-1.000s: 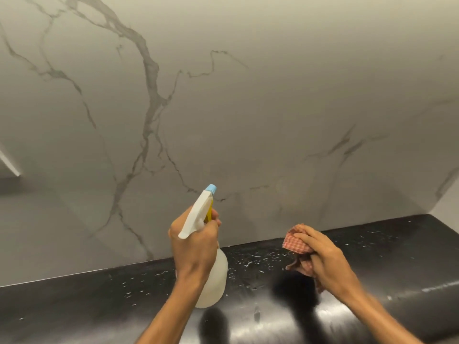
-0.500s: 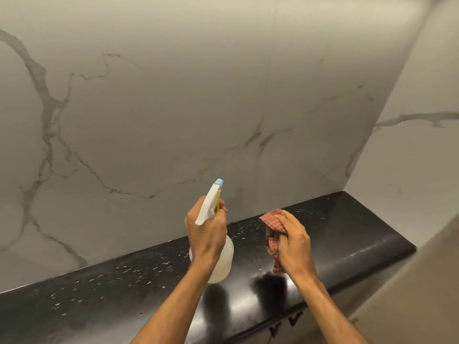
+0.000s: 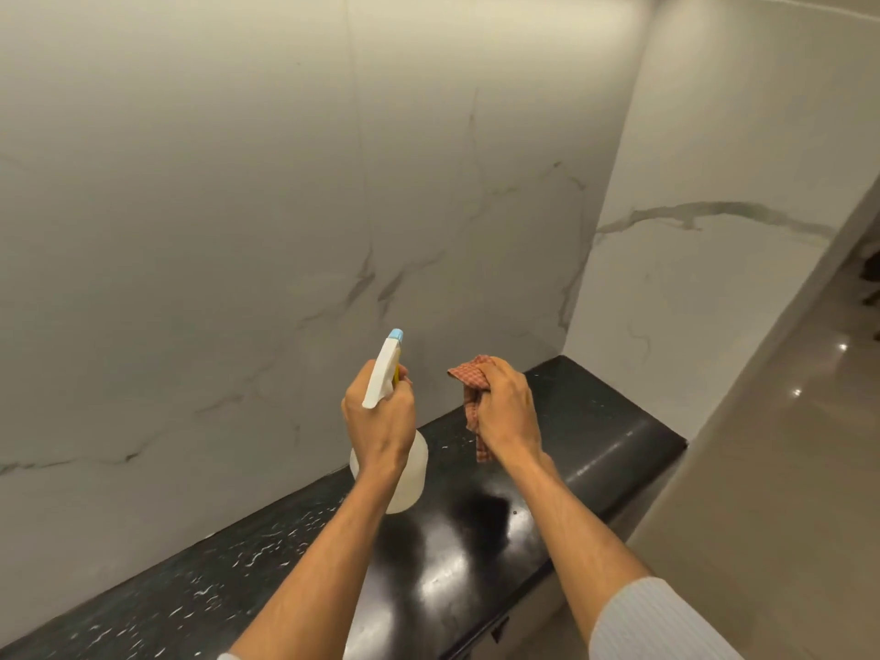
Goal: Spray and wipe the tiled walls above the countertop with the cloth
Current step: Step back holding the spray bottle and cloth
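Marble-veined wall tiles point(image 3: 285, 207) rise above a black countertop point(image 3: 595, 421) in the head view. A left hand point(image 3: 381, 421) grips a spray bottle point(image 3: 390, 469) aimed at the wall; a right hand point(image 3: 507, 412) clutches a bunched checked cloth point(image 3: 469, 373). Overspray may streak the counter.

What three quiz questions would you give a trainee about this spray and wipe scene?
1. Which hand grips the bottle? A left, B right, C neither.
2. True or false: the cloth lies flat on the countertop.
3. Fill in: the bottle's nozzle points toward the ____.

Key
1. A: the left hand grips it.
2. False: the right hand holds it bunched above the countertop.
3. wall
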The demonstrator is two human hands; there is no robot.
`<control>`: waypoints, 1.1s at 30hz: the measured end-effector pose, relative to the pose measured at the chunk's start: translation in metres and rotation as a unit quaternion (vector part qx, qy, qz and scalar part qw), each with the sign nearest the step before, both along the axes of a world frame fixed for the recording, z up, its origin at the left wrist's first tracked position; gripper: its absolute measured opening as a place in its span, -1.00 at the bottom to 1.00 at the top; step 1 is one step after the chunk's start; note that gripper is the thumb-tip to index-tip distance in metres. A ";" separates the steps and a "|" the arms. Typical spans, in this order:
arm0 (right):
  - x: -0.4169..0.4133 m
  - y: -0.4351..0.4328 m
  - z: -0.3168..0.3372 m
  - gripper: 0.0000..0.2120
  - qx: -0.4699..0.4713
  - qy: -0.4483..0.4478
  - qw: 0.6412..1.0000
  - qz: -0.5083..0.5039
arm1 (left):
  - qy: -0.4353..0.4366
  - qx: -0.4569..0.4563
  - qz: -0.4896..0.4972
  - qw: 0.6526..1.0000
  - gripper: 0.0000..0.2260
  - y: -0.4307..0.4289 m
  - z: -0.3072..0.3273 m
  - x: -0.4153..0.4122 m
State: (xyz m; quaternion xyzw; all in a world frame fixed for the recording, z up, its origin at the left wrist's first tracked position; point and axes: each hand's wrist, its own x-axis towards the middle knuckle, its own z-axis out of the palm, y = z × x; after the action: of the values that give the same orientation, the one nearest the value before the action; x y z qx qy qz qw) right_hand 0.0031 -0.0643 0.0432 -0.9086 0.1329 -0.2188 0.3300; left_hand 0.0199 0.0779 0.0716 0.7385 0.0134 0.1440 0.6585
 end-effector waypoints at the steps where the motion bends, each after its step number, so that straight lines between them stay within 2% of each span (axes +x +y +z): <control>1: 0.003 -0.007 0.000 -0.60 -0.008 0.011 1.000 -0.003 | 0.000 0.003 -0.003 1.000 -0.84 -0.007 0.000 0.004; 7: 0.027 -0.076 -0.005 -0.56 -0.044 0.063 0.997 -0.018 | -0.001 0.016 -0.009 1.000 -0.93 -0.063 -0.005 0.025; 12: 0.043 -0.138 -0.013 -0.78 -0.084 0.143 0.986 -0.007 | 0.009 0.025 -0.015 1.000 -0.82 -0.115 -0.017 0.036; 15: 0.044 -0.174 -0.025 -0.82 -0.107 0.200 0.974 0.004 | 0.014 0.022 -0.003 1.000 -0.77 -0.144 -0.031 0.041; 18: 0.039 -0.199 -0.043 -0.79 -0.105 0.249 0.963 0.014 | 0.020 0.016 0.015 1.000 -0.71 -0.167 -0.043 0.042; 21: 0.032 -0.214 -0.061 -0.75 -0.108 0.276 0.955 0.016 | 0.028 0.030 0.019 0.999 -0.73 -0.187 -0.055 0.041; 27: 0.040 -0.222 -0.081 -0.56 -0.120 0.275 0.954 0.028 | 0.033 0.025 0.026 0.999 -0.80 -0.215 -0.075 0.045; 33: 0.046 -0.215 -0.093 -0.58 -0.112 0.304 0.945 0.041 | 0.027 0.048 0.013 0.998 -0.89 -0.223 -0.082 0.049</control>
State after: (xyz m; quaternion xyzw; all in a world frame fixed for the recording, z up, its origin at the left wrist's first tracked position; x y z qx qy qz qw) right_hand 0.0491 -0.2794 -0.0494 -0.9677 0.1640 0.0679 0.1790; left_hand 0.0689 -0.1454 -0.0108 0.7728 0.0341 0.1334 0.6195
